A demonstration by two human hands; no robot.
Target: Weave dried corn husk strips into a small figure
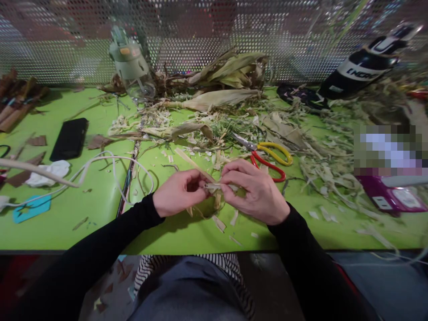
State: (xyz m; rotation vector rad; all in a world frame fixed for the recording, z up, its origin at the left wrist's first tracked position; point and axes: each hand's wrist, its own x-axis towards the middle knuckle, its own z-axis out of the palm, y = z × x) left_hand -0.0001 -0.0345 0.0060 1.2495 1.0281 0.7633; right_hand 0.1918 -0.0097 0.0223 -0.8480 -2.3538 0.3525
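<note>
Between my hands is a small bundle of pale dried corn husk strips (214, 186), held above the green table. My left hand (182, 191) pinches its left end with thumb and forefinger. At the other end, my right hand (252, 189) grips it between thumb and fingers. One longer pale strip (190, 161) sticks out from the bundle, up and to the left. Short husk scraps (219, 223) lie on the table just below my fingers. Scissors with one yellow and one red handle (267, 158) lie beyond my right hand, blades pointing left.
Piled husks (214, 100) and shreds cover the back, before a perforated metal screen (187, 35). A clear bottle (132, 67) and a black bottle (359, 69) stand there. Leftward are a black phone (69, 139), a white cable (113, 156) and a blue tag (31, 208). A purple packet (389, 194) lies right.
</note>
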